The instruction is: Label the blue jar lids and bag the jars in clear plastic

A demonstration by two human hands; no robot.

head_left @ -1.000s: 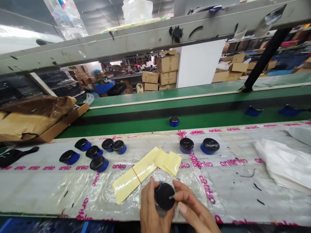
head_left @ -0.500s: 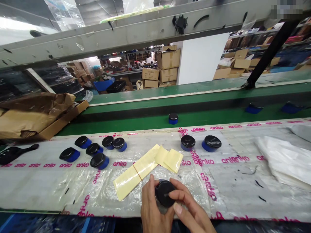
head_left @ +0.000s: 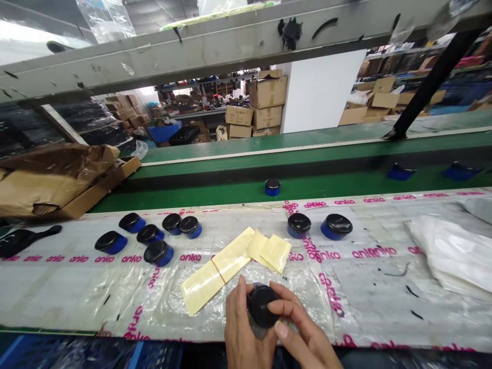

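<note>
Currently, the left hand (head_left: 240, 328) cups a black-lidded jar (head_left: 262, 306) while the right hand (head_left: 303, 333) pinches its lid, both close together; a slipped grip could drop it onto the yellow paper strips (head_left: 230, 256) just beyond the hands.

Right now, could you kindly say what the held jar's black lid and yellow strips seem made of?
The black lid looks like smooth moulded plastic, given its soft sheen. The yellow strips look like thin glossy paper or film; I cannot tell which.
</note>
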